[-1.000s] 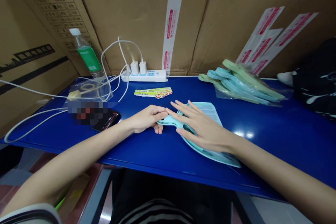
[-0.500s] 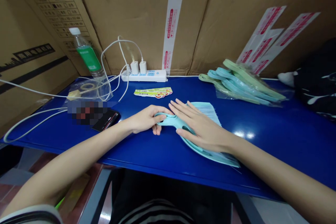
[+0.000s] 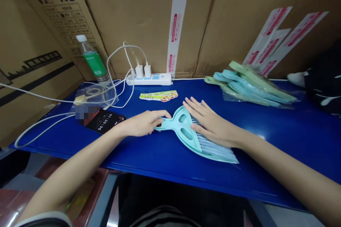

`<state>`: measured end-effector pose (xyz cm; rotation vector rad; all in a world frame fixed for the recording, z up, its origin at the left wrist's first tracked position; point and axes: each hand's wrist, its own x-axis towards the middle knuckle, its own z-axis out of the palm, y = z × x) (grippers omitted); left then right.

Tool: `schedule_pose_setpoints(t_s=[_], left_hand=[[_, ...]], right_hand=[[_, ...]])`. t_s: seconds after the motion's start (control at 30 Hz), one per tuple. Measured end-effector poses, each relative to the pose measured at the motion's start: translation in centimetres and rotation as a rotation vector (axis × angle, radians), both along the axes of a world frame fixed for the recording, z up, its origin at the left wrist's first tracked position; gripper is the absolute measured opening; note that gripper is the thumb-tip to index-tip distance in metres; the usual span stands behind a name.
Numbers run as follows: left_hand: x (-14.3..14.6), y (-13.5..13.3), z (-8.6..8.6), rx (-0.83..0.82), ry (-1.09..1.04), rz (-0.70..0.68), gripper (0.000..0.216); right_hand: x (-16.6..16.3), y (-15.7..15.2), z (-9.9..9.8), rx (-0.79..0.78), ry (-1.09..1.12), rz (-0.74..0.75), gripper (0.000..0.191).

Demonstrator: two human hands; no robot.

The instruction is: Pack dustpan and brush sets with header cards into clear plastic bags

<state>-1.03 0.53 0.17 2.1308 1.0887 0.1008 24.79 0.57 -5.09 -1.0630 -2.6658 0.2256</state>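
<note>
Head view is showing the left hand (image 3: 141, 125) curling its fingers around the handle of the brush (image 3: 176, 124), which is lying flat on the table (image 3: 279, 138) near its front edge, while the right hand (image 3: 213, 126), fingers spread wide, is pressing on the bristles, which risk bending or slipping free if the handle is tugged.

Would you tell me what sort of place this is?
Likely a packing bench in a stockroom: taped cardboard cartons behind the blue table, a pile of bagged brushes, one teal brush laid out.
</note>
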Motion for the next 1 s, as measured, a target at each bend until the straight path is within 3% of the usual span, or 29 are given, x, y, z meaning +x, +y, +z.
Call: schedule_pose_setpoints(t_s=[0.43, 0.57, 0.8, 1.0], left_hand=[[-0.7, 0.0, 1.1, 0.191, 0.211, -0.084, 0.034], [-1.1, 0.2, 1.2, 0.240, 0.242, -0.097, 0.035], [-1.1, 0.1, 1.6, 0.246, 0.340, -0.086, 0.034], [-0.7, -0.1, 1.8, 0.247, 0.359, -0.072, 0.030]], right_hand=[[2.1, 0.4, 1.2, -0.088, -0.126, -0.150, 0.080], [2.7, 0.1, 2.0, -0.030, -0.056, -0.144, 0.070], [0.1, -1.3, 3.1, -0.122, 0.092, -0.122, 0.070], [-0.9, -1.4, 2.4, -0.214, 0.127, -0.095, 0.073]])
